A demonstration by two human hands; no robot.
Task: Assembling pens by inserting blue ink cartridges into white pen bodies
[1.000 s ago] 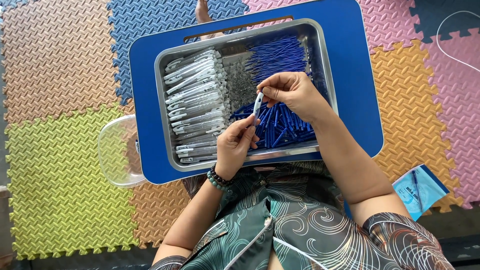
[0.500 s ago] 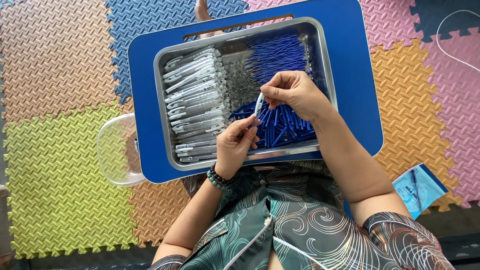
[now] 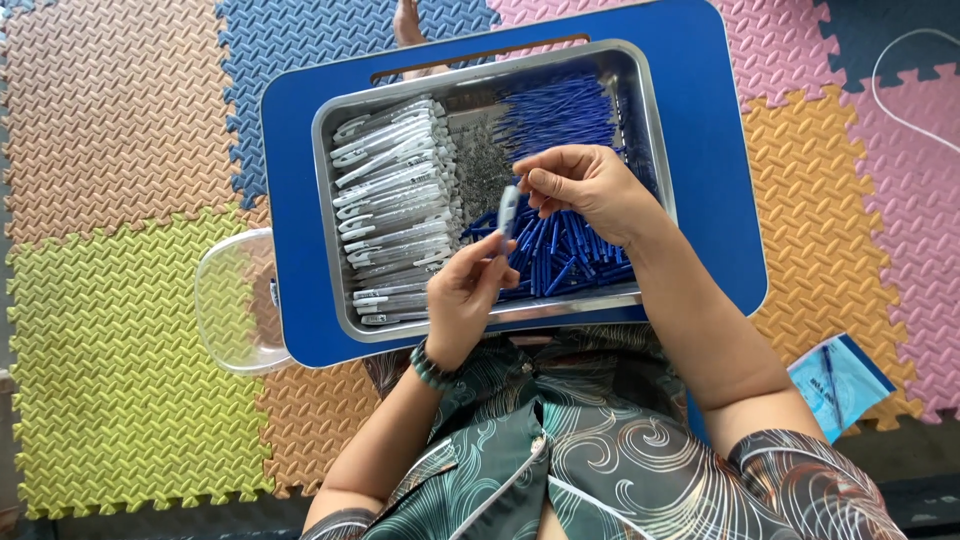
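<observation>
You held a pale pen barrel (image 3: 507,212) upright over the metal tray (image 3: 640,110) between your left hand (image 3: 462,295) and right hand (image 3: 590,188), both pinching it so its ends were reachable above the blue parts (image 3: 560,255), hardly shifted from a moment earlier.

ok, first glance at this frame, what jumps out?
The metal tray on the blue lap table, mid-frame: grey-white pen barrels stacked on its left, loose blue pen parts piled on its right. Above that pile, the left hand and right hand together hold one pale pen barrel. Around it all lies a bright floor of coloured foam puzzle mats.
</observation>
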